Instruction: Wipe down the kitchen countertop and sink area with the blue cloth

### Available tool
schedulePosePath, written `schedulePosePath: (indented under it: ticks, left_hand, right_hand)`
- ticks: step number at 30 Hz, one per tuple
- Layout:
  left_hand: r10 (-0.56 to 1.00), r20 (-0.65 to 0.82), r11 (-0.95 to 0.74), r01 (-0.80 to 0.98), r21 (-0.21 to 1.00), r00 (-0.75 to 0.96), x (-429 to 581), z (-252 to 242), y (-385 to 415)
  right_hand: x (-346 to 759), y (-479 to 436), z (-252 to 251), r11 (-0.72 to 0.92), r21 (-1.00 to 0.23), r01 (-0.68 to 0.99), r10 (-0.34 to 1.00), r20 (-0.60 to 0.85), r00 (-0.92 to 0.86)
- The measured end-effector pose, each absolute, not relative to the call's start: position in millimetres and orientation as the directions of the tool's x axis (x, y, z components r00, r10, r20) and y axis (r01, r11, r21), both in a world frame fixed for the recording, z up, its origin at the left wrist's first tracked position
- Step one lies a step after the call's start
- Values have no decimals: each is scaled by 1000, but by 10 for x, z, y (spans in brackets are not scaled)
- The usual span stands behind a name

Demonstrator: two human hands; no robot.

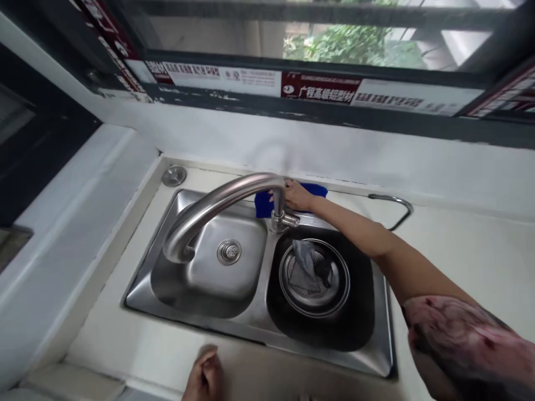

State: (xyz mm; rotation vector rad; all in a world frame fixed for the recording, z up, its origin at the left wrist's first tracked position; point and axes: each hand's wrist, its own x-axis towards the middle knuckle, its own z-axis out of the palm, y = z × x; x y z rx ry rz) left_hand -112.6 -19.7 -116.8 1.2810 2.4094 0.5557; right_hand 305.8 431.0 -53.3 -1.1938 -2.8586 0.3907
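My right hand (297,196) reaches behind the base of the curved steel faucet (228,195) and presses on a blue cloth (264,205). The cloth lies along the back rim of the double sink, spread to both sides of the faucet; the faucet's neck hides part of my fingers. Down at the front edge of the counter, my left hand (204,376) is curled closed, with nothing visible in it. In the right basin (359,323) sits a round steel strainer bowl (284,273), and a wet-looking grey cloth (307,267) lies crumpled inside it.
The left basin (209,239) has a drain strainer (229,252) in its floor. A round metal stopper (174,176) rests at the counter's back left corner. To the right, a bent chrome tube (401,205) rises from the white counter (455,245). A window stands behind.
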Motion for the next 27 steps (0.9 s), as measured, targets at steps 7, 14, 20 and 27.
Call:
schedulePosePath:
  ticks: [7,14,20,27]
  left_hand:
    - [892,-45,392,718,575,-450,-1028,-1039,-1]
    - [889,-47,401,722,563,-456,-939,-897,119]
    - [862,-120,480,718,504,-492,-1002,-942,121]
    - [870,-92,459,724,515,-485,-1048,-972,115]
  right_hand:
    - [3586,3451,-536,470,-117,875,871,-98,-481]
    - [3951,2846,-480,360,20,933,923,-156,-353]
    - [3990,2628,-593,236,79,968,963,-152,-222]
    - [3965,2701,-769,317,52,947,944,-118,-309]
